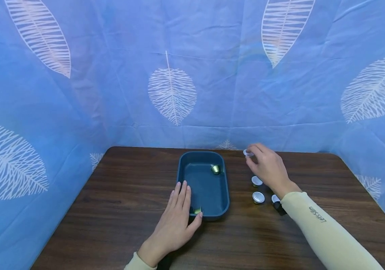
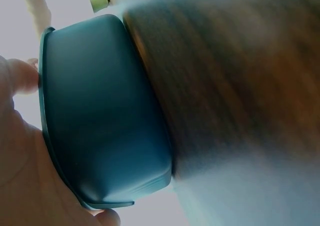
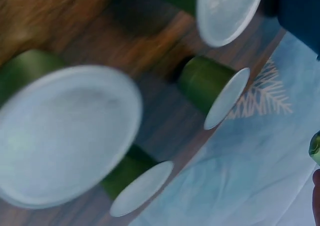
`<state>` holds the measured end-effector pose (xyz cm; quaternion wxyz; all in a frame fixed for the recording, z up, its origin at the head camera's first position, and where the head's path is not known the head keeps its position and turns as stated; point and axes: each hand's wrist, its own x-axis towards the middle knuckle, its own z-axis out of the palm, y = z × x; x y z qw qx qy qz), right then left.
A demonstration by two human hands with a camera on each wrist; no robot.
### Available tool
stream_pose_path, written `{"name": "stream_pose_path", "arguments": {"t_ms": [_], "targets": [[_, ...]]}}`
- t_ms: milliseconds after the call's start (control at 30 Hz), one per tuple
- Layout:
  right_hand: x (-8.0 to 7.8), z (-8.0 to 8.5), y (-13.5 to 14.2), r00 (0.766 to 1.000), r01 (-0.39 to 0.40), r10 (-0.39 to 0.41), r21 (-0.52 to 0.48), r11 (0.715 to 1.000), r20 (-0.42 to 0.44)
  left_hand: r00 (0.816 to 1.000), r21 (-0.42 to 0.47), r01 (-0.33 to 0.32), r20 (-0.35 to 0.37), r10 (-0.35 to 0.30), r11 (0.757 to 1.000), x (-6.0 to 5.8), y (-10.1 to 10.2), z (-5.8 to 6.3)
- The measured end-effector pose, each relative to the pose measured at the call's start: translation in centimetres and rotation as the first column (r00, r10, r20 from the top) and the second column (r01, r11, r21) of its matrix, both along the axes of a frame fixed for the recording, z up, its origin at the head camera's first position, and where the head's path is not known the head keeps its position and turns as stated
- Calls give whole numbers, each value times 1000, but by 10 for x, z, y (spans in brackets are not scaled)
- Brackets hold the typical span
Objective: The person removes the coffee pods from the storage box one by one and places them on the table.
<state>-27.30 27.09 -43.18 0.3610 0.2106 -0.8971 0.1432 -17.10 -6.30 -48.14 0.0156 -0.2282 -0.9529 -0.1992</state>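
Note:
My right hand (image 1: 268,167) pinches a coffee capsule (image 1: 248,153) with a silvery lid, above the far part of the table, right of a dark blue tray (image 1: 226,187). At the right wrist view's right edge, part of this green capsule (image 3: 315,148) shows by a fingertip. My left hand (image 1: 175,223) rests with straight fingers on the tray's near left rim, its thumb at the near edge. Inside the tray lie a gold-green capsule (image 1: 215,170) at the far right and another capsule (image 1: 197,210) near the thumb, partly hidden by the hand.
Several lid-up capsules stand right of the tray, among them one capsule (image 1: 256,181), a nearer capsule (image 1: 258,197) and one beside the right wrist (image 1: 275,198). The brown wooden table (image 1: 125,187) ends at a blue leaf-patterned cloth (image 1: 209,93).

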Motion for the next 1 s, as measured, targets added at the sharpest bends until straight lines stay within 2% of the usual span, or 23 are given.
{"name": "stream_pose_path", "arguments": {"t_ms": [267, 533, 667, 867, 1000], "targets": [[5, -10, 11, 998, 39, -39, 3, 999, 46, 1000, 1, -2, 4, 2, 1000, 1, -1, 1], [16, -18, 20, 981, 99, -95, -16, 995, 170, 1000, -10, -9, 13, 9, 1000, 3, -1, 0], [19, -15, 23, 952, 133, -126, -4, 991, 280, 1000, -10, -6, 11, 6, 1000, 3, -1, 1], [18, -6, 24, 872, 150, -148, 32, 988, 467, 1000, -15, -9, 14, 9, 1000, 2, -1, 2], [17, -5, 25, 845, 157, -176, 81, 984, 504, 1000, -17, -7, 20, 7, 1000, 1, 1, 2]]}}
